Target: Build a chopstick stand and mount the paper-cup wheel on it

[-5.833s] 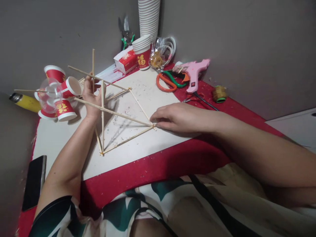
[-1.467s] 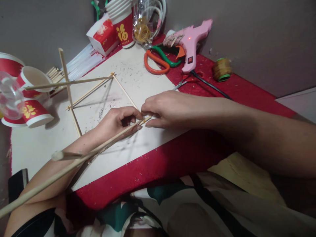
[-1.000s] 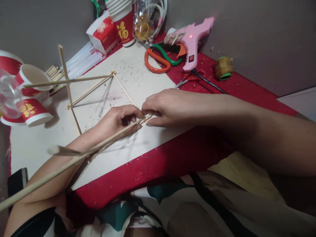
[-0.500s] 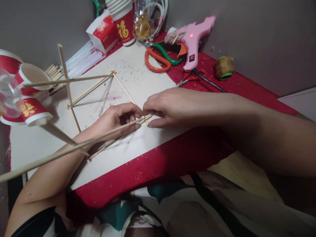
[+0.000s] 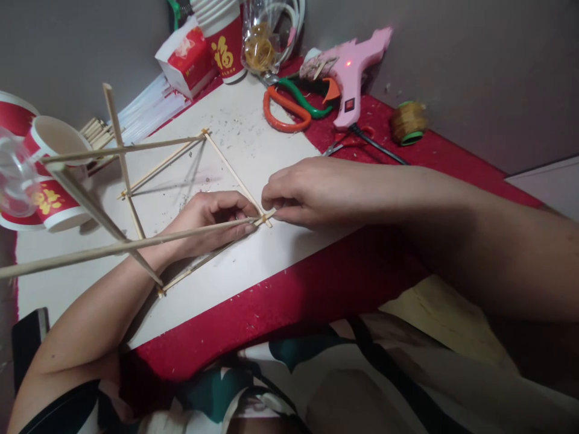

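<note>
A frame of thin wooden sticks [image 5: 233, 169], tied at its corners with yellowish bands, rests on a white board [image 5: 217, 307], with several sticks rising from it. My left hand [image 5: 203, 223] is closed around the near right corner, thumb and fingers pressing the sticks by the joint [image 5: 263, 219]. Just right of that joint, my right hand [image 5: 307, 190] has its fingers pinched together by a stick's end. What lies between those fingertips is hidden. One long upright stick [image 5: 190, 234] slants over my left wrist toward the camera.
Behind the board are scissors [image 5: 287, 123], a pink glue gun [image 5: 355, 78] with a lit red light, and a spool [image 5: 408, 123]. Red and white paper cups [image 5: 58, 138] stand at left, near clear straws [image 5: 151, 105]. A dark flat object [image 5: 29, 343] lies by my left arm.
The long slanting stick has swung upward in view at its near end. My right fingers have drawn closer together and slightly off the joint, which now shows more plainly.
</note>
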The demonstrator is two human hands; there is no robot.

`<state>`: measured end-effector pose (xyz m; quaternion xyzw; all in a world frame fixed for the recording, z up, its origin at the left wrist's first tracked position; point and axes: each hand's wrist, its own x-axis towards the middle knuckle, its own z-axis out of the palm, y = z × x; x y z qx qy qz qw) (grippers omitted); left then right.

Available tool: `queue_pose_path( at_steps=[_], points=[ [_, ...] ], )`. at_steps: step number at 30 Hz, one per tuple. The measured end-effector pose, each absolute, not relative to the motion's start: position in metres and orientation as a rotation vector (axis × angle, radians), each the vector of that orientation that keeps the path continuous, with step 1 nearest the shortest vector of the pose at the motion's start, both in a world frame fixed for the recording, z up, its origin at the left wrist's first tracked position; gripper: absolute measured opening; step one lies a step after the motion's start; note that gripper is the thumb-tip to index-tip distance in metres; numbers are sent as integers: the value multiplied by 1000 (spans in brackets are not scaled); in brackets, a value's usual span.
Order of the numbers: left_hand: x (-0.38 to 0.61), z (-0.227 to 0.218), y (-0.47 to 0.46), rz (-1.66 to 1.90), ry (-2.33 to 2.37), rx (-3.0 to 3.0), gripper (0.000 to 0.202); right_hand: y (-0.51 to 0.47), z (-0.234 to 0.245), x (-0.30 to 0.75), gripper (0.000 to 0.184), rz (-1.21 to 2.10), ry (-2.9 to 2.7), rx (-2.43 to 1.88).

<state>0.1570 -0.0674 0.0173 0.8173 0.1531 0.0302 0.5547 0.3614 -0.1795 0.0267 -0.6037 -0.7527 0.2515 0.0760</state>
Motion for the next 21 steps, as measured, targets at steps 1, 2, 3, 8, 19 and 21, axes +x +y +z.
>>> queue_pose_path(
  at_steps=[1,2,3,8,19,21],
  points=[
    [157,17,-68,81,368,1931,27,-179,27,361,17,760,-2256,-1808],
    [157,18,-68,87,371,1932,27,-178,26,361,17,766,-2256,-1807],
    [157,18,-68,94,372,1934,27,-177,26,361,17,771,-2255,-1808],
    [156,15,-66,117,354,1946,29,-174,23,359,16,806,-2233,-1807],
    [155,10,-63,149,328,1982,27,-174,22,359,24,760,-2122,-1789],
    [155,10,-63,159,313,1996,26,-172,20,352,23,705,-2063,-1886]
  ],
)
